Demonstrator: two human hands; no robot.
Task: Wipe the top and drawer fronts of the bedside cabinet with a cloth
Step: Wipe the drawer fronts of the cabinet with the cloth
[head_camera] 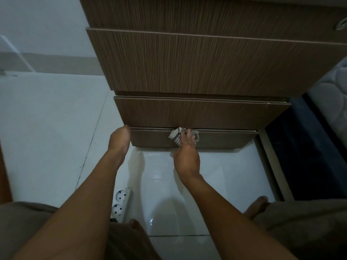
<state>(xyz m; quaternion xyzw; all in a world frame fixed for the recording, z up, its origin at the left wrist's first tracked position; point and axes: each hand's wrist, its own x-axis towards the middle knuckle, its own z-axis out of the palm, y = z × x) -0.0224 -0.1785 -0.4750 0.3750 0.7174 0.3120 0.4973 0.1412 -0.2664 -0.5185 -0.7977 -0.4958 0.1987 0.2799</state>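
Low down, right hand (185, 158) grips cloth (175, 136) against bottom drawer front (225, 138); left hand (119, 140) curled on its corner.

Dim, bluish indoor light; soft glare on the glossy floor tiles (161, 177) (wide-angle bending at edges), slightly soft focus throughout.

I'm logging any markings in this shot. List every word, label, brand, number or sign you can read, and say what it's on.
None can be read.
The wooden bedside cabinet has plain drawer fronts.
The checked cloth in the right hand carries only a pattern.
The white power strip on the floor shows no legible marking.
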